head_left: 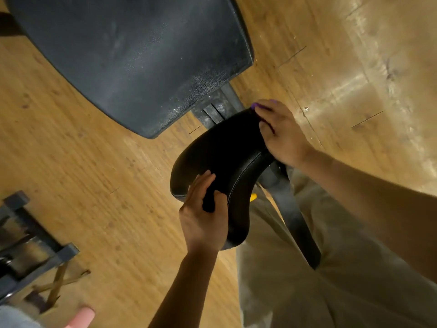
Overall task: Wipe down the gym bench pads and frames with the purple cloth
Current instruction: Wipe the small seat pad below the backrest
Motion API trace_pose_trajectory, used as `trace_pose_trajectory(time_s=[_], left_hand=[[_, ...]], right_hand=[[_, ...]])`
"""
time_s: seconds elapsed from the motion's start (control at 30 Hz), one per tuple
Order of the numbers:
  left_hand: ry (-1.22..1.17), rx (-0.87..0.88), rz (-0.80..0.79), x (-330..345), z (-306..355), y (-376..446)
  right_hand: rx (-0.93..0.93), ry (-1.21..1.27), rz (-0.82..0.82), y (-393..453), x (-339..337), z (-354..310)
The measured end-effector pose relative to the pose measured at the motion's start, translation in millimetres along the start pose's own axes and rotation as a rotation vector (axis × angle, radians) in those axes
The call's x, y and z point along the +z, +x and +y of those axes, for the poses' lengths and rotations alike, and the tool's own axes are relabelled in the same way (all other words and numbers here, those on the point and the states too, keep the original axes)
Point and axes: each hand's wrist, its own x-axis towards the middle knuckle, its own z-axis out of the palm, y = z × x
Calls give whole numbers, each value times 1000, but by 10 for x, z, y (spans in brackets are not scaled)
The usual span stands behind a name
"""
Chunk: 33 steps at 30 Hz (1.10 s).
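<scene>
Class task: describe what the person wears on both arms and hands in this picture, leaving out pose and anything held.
Both forearms are bare, with no sleeves in view. The left hand and right hand wear no gloves, rings, watch or wristband that can be seen.

Count: two bench pads, one large back pad (132, 60) and one small seat pad (227, 152); two hands, left (203, 223) and right (281, 136); one purple cloth (256, 105), mostly hidden; one yellow knob (253, 197).
</scene>
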Motion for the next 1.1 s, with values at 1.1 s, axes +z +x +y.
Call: trace_pose_trajectory(time_s=[1.1], left_hand=[[-76, 341, -626, -440, -494, 363]], right_hand=[[101, 246, 418, -1950, 642, -1422]])
